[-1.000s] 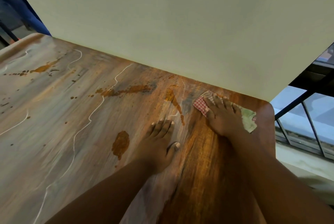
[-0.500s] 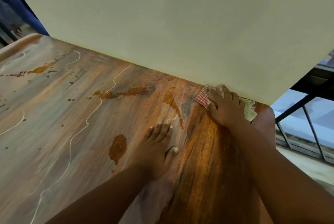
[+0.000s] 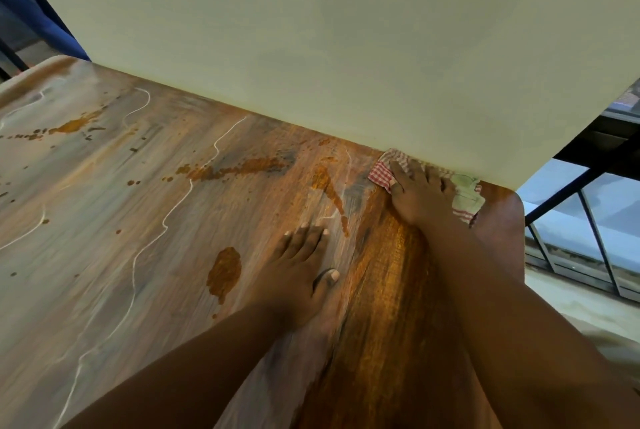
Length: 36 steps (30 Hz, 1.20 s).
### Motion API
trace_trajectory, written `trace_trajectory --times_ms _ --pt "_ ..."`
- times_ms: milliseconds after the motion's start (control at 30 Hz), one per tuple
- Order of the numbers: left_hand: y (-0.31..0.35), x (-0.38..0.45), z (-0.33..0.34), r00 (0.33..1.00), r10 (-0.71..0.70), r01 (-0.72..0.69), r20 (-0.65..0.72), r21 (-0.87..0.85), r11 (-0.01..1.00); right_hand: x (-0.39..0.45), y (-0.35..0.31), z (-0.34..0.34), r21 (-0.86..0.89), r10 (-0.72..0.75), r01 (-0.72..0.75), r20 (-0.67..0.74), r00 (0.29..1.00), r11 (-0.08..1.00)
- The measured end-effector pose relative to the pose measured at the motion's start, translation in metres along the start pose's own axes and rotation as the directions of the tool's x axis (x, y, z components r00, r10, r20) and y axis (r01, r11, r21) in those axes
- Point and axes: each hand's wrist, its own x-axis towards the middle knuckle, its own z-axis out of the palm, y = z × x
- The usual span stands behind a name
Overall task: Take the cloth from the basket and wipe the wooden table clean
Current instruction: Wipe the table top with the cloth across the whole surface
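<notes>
Head view: right hand (image 3: 420, 194), fingers (image 3: 401, 174) straight, presses checked cloth (image 3: 465, 194) flat at surface (image 3: 104, 238) far-right corner, long axis along the wall (image 3: 311, 30). Left hand (image 3: 294, 276) flat, fingers together.

Both forearms are bare from the lower picture edge to the wrists, with no sleeve, watch, bracelet or ring showing, and the left hand (image 3: 298, 276) and right hand (image 3: 420, 194) are ungloved, the left's nails short and pale.
</notes>
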Motion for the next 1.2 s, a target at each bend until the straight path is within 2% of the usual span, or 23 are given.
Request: trace_trajectory --times_ms 167,267,400,567,833,967,1067,1200 --pt "0.001 0.0 -0.004 1.0 -0.001 0.001 0.003 -0.013 1.0 -0.002 0.026 -0.01 -0.014 -0.094 0.094 0.026 0.995 0.995" --pt "0.002 -0.001 -0.004 1.0 0.005 -0.005 -0.001 -0.012 1.0 -0.008 0.036 -0.006 -0.007 -0.038 0.038 0.006 0.999 0.999" --pt "0.001 -0.001 -0.001 1.0 -0.002 0.002 -0.019 -0.005 1.0 -0.006 0.012 0.0 -0.014 0.03 -0.029 0.026 0.999 0.999" --pt "0.0 -0.001 0.0 1.0 0.002 -0.002 0.005 -0.018 1.0 0.012 -0.025 0.002 -0.005 -0.06 0.061 0.073 0.995 0.998" --pt "0.001 -0.001 -0.002 1.0 -0.003 0.003 0.006 -0.033 0.999 -0.003 -0.035 0.006 0.029 -0.02 0.018 0.085 0.996 0.999" --pt "0.002 -0.001 -0.001 1.0 -0.009 0.009 0.001 -0.039 0.999 -0.054 -0.049 0.024 -0.008 -0.126 0.127 0.047 0.991 0.992" --pt "0.002 0.0 -0.001 1.0 -0.015 0.015 0.002 -0.034 0.999 -0.056 -0.047 0.024 -0.06 -0.166 0.169 0.051 0.985 0.984" --pt "0.002 -0.002 -0.002 1.0 -0.008 0.008 -0.002 -0.027 1.0 -0.01 -0.046 0.009 -0.02 -0.08 0.081 0.07 0.994 0.996"
